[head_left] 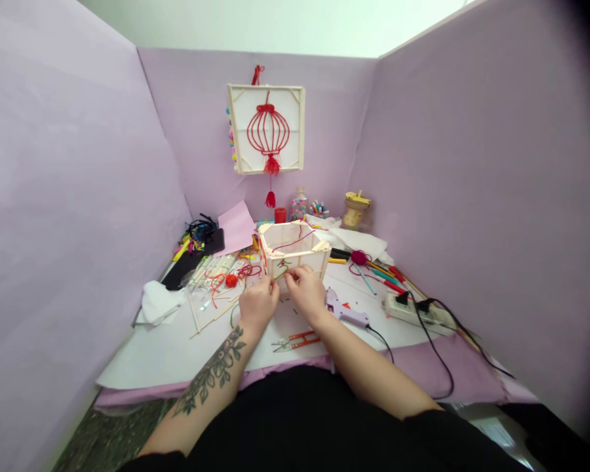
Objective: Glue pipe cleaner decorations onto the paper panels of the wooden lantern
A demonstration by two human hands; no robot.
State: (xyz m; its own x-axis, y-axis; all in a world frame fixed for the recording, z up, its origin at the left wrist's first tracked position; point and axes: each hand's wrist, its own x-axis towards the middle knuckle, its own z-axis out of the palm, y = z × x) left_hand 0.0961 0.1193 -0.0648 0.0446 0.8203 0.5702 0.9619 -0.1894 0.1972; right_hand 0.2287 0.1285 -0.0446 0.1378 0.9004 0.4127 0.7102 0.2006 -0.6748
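A small open box frame (295, 250) of pale wooden sticks and white paper stands on the table, with red cord draped across its top. Both my hands are at its near face. My left hand (258, 303) is curled, its fingers pinched at the lower front of the frame. My right hand (305, 292) is closed too, its fingertips meeting the left hand's at a bit of green and red cord (282, 267) on that face. What exactly each hand pinches is too small to name.
A purple glue gun (345, 313) lies right of my right hand, its cable running to a power strip (413, 309). Orange-handled snips (299, 340) lie near the front edge. Loose sticks, red cord (229, 280) and white cloth lie left. A finished lantern panel (266, 128) hangs on the back wall.
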